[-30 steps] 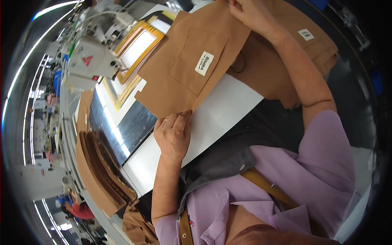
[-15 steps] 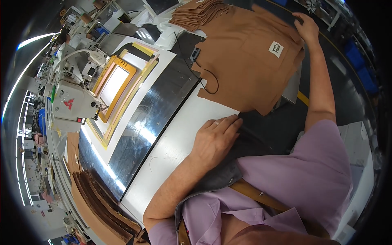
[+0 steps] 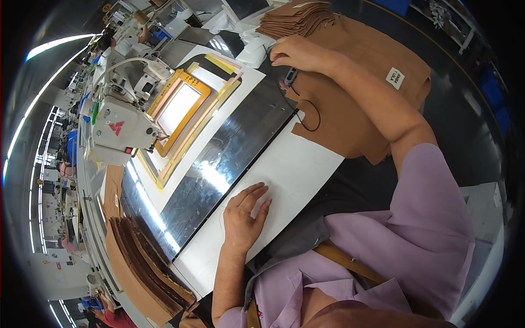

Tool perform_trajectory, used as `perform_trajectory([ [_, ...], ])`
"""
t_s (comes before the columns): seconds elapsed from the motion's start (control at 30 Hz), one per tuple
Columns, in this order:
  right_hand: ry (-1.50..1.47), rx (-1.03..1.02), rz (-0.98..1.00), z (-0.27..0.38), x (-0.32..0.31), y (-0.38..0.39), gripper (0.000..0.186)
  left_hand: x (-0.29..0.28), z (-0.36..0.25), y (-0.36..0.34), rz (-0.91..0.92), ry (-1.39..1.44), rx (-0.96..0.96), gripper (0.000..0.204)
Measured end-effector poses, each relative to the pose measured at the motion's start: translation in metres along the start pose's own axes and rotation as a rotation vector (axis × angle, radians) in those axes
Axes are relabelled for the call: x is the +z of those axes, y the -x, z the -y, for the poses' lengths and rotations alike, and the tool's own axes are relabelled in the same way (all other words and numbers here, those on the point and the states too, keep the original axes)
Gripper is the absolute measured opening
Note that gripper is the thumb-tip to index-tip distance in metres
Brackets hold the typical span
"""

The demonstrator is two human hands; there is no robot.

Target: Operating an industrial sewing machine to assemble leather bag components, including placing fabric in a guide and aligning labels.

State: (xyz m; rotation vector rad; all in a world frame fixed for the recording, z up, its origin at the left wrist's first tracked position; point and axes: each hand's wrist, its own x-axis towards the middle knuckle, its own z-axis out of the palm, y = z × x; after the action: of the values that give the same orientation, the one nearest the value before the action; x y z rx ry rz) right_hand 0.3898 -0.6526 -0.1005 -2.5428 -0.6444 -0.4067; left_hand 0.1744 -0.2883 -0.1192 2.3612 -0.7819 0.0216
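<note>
A long sewing floor runs away under strip lights, and close by is a white worktable point(image 3: 298, 175) with a shiny steel plate point(image 3: 229, 158) let into it. Nearest the person, the left hand point(image 3: 244, 214) lies flat on the white top, fingers loosely spread, holding nothing. To its left, off the table's near edge, a fanned stack of brown cut pieces point(image 3: 143, 257) sits waiting, and that pile looks fairly thick. Further out, a large tan fabric panel point(image 3: 361, 87) with a small white label point(image 3: 395, 78) is spread over the table's right end. The right hand point(image 3: 298, 54) reaches across it, fingers curled down at the panel's far corner beside a small dark tool point(image 3: 291, 77) with a thin cord; whether the fingers pinch cloth I cannot tell. Beyond the hand is a second stack of tan pieces point(image 3: 295, 17). The yellow-framed template point(image 3: 183, 106) under the white sewing machine point(image 3: 123, 117) is bare, so I judge this panel not yet loaded for stitching, with much work left.
</note>
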Motion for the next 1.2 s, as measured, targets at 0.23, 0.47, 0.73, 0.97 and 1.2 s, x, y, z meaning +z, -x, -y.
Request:
perform_trajectory([
  [0.23, 0.251, 0.131, -0.178, -0.032, 0.055, -0.091, 0.022, -0.021, 0.022, 0.028, -0.133, 0.022, -0.140, 0.022],
  [0.47, 0.461, 0.242, -0.044, -0.048, 0.065, -0.117, 0.020, -0.029, 0.044, 0.035, -0.197, 0.033, -0.242, 0.018],
  [0.73, 0.350, 0.378, -0.042, -0.053, 0.049, -0.122, 0.018, -0.030, 0.054, 0.029, -0.213, 0.091, -0.252, 0.014],
  [0.97, 0.097, 0.090, -0.208, 0.014, 0.056, -0.099, 0.018, -0.041, 0.064, 0.018, -0.305, 0.289, -0.356, 0.016],
  [1.2, -0.353, -0.236, 0.088, 0.157, 0.115, -0.076, 0.014, -0.049, 0.110, -0.078, -0.508, 1.051, -0.595, 0.043],
])
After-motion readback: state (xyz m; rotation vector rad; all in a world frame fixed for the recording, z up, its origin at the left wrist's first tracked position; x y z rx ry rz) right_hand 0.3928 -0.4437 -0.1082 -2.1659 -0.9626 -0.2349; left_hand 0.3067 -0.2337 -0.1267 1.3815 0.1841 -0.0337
